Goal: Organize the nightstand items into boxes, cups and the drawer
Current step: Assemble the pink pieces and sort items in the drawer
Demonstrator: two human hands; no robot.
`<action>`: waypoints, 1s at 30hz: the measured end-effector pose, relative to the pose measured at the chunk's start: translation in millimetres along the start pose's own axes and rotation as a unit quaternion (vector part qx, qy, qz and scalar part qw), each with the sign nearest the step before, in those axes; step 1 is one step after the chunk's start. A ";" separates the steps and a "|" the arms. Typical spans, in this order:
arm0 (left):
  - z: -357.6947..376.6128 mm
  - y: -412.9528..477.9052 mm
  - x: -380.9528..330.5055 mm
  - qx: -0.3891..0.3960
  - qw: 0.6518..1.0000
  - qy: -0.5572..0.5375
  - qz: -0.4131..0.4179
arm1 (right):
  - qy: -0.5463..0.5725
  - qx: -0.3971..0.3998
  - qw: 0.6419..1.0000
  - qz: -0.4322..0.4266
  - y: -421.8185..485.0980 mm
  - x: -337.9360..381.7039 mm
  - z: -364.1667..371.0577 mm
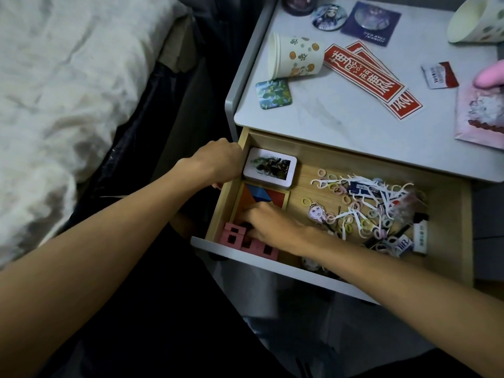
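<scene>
The pink square-holed blocks are lying in the open wooden drawer's front left corner, right under the right hand's fingers, which are curling onto them, seemingly packing them tight; whether they are pinching one I cannot tell. The left hand is clutching the drawer's side wall, probably steadying it. Beyond the fingers a white picture tin is sitting; rightward, loose hair ties are sprawling.

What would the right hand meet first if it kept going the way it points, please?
The pink blocks with black square holes; the fingertips of the right hand seem already at them, though depth is unclear. Beyond is the wooden drawer's left wall.
</scene>
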State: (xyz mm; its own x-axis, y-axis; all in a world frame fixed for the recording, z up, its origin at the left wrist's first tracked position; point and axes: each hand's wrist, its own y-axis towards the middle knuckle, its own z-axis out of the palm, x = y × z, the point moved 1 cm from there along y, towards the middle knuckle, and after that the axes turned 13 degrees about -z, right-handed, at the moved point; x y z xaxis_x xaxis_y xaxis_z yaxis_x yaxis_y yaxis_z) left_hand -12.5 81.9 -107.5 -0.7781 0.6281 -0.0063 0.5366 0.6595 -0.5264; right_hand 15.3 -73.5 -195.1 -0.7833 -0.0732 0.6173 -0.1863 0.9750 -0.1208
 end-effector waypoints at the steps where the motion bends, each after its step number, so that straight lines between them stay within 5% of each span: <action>1: -0.3 0.2 0.0 -0.003 1.000 0.005 0.002 | 0.015 0.006 1.000 0.012 2.1 -2.2 1.5; 6: 1.7 -0.9 -0.4 -0.044 0.997 0.066 0.023 | 0.056 0.007 0.996 0.068 -4.8 0.0 -14.8; 12: 0.4 -5.2 -5.1 -0.052 0.992 0.109 0.029 | -0.021 -0.103 0.982 0.155 -64.1 -46.5 -57.1; 23: 2.4 -7.1 -12.7 -0.075 0.983 0.167 0.022 | -0.150 0.007 0.985 0.081 -114.8 -73.7 -57.7; 30: 3.4 -5.7 -14.4 -0.083 0.979 0.186 0.032 | -0.124 0.020 0.988 0.084 -116.4 -58.1 -59.5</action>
State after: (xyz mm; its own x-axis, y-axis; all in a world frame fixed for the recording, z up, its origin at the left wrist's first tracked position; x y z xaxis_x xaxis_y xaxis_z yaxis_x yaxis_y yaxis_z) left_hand -5.5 67.6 -107.3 -0.5845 0.7575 0.2909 0.6502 0.6517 -0.3905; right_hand 117.8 -170.3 -170.6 -0.9258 0.0359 0.3763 -0.0596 0.9692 -0.2390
